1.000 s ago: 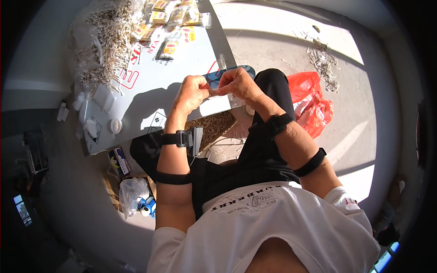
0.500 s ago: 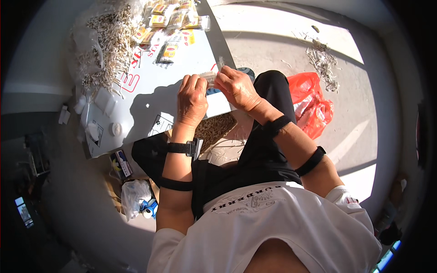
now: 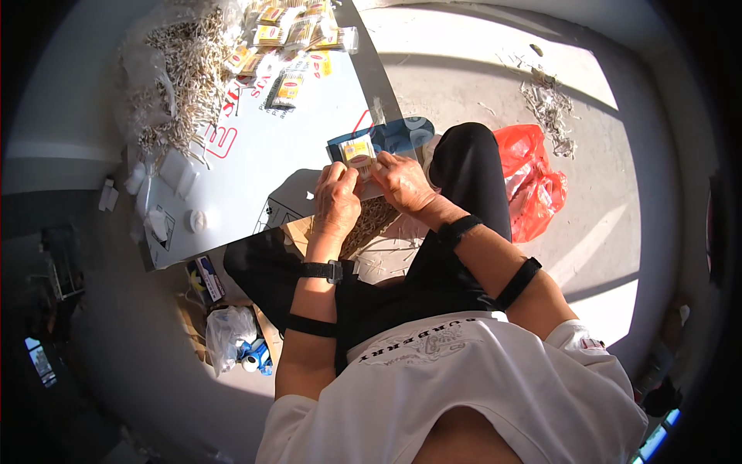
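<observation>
At the near right edge of the table (image 3: 286,178) a small clear packet of cotton swabs (image 3: 358,151) with a yellow and white label lies between my hands. My left hand (image 3: 338,205) pinches its near left corner, fingers closed. My right hand (image 3: 403,184) is closed on its near right side. The fingertips partly cover the packet's near end. Beneath and behind the packet is a flat, dark blue see-through piece (image 3: 400,133), reaching past the table's edge.
A heap of loose cotton swabs (image 3: 189,69) in clear plastic fills the far left of the table, with several filled packets (image 3: 301,31) beside it. A small round white tub (image 3: 198,221) stands near left. On the floor are a red plastic bag (image 3: 533,182) and scattered swabs (image 3: 549,108).
Both hands have come down toward me with the packet. Its yellow label now faces up, and the blue piece shows more fully.
</observation>
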### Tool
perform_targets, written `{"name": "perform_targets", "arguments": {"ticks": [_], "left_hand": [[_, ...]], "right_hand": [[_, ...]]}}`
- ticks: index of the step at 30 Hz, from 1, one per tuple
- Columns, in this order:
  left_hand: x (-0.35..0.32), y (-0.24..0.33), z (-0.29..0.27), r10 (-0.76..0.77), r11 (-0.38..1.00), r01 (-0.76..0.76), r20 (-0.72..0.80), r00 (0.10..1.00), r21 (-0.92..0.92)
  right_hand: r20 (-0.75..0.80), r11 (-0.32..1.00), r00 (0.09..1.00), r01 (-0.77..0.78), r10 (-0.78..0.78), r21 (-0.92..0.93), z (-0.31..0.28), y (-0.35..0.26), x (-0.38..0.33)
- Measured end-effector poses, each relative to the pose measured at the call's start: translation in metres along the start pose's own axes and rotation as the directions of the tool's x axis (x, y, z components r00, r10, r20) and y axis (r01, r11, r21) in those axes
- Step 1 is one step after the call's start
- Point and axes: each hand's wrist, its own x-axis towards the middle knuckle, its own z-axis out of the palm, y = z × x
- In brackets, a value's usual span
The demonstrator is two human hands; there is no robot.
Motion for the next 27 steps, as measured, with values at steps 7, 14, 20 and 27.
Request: {"name": "perform_targets", "arguments": {"ticks": [7,14,20,27], "left_hand": [[0.001,0.003,-0.005,0.135,0.964,-0.185,0.249,0.959,0.191],[-0.006,0.002,0.002,0.07,0.968,-0.133,0.278,0.958,0.214],[0.0,0.006,-0.007,0.054,0.984,-0.107,0.333,0.941,0.144],[-0.011,-0.01,-0.01,-0.077,0.991,0.059,-0.153,0.985,-0.121]], "right_hand": [[-0.104,0.998,0.993,0.052,-0.047,0.046,0.0,0.002,-0.002],[-0.087,0.983,0.995,0.06,-0.045,0.172,-0.001,0.005,-0.003],[-0.078,0.985,0.997,0.019,-0.006,0.171,0.001,0.006,-0.006],[-0.103,0.983,0.995,0.015,0.004,0.185,0.003,0.003,-0.003]]}}
